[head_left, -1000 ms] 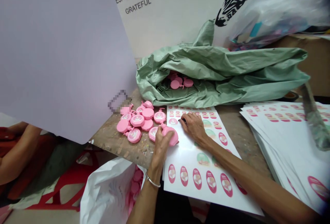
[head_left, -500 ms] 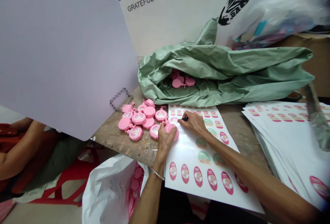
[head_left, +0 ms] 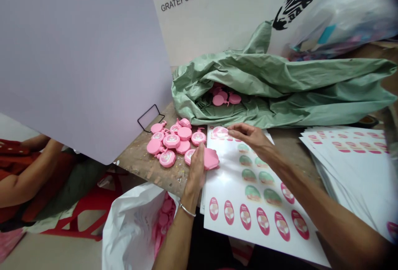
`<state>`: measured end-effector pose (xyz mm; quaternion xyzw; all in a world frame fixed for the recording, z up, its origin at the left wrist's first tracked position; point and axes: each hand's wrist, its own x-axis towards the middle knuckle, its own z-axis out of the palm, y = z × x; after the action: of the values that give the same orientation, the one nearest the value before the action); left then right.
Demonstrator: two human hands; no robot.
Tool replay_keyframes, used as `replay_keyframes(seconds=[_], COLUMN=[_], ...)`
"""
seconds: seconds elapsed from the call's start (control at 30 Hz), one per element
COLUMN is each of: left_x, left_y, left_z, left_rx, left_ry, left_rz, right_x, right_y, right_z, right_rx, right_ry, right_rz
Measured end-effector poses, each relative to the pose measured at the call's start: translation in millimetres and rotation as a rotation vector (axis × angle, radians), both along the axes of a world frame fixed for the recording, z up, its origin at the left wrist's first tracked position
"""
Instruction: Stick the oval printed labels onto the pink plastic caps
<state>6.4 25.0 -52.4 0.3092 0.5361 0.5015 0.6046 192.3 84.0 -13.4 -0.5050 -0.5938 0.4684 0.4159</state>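
Nearest, at 7 o'clock, a white bag (head_left: 124, 220) gapes below the edge of the worktop (head_left: 178, 174), pink pieces inside. Toward 5 o'clock, the near end of a sticker sheet (head_left: 225, 187) seems to overhang that edge; a brush from the right forearm could drag it askew.

Just below centre, toward 6 o'clock, the left hand (head_left: 196, 164) is curled closed around a pink container (head_left: 211, 159), its plain face upward, at the sheet's left margin. A slack grip could let it slip toward the edge.

Nearer centre, toward 4 o'clock, the right hand (head_left: 253, 137) has thumb and fingers almost together, apparently pinching a pale pink sticker (head_left: 220, 132) by one side. Held so, it could curl or snag on anything it touches.

At 8 o'clock, close by the left hand, a pile of similar containers (head_left: 171, 140) crowds leftward movement; a nudge might topple some. Toward 4 o'clock, a strip of brown worktop shows between sheet and paper stack (head_left: 345, 166).

Farthest, toward 2 o'clock, a crumpled green bag (head_left: 280, 79) limits forward reach.
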Motion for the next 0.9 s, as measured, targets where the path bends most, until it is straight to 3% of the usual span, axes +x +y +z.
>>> replay_keyframes(seconds=[0.13, 0.27, 0.9], left_x=[3.1, 9.0, 15.8], left_y=[-5.3, -8.9, -11.7], left_z=[15.3, 28.3, 42.4], left_rx=[-0.066, -0.169, -0.246], left_ry=[-0.176, -0.307, -0.375], left_rz=[-0.019, -0.071, -0.132], right_x=[2.2, 0.9, -1.9], right_y=[-37.7, -56.1, -65.1], right_z=[3.8, 1.9, 5.3], right_rx=[0.006, 0.006, 0.092], right_ry=[-0.116, -0.155, -0.138], right_rz=[0.091, 0.099, 0.134])
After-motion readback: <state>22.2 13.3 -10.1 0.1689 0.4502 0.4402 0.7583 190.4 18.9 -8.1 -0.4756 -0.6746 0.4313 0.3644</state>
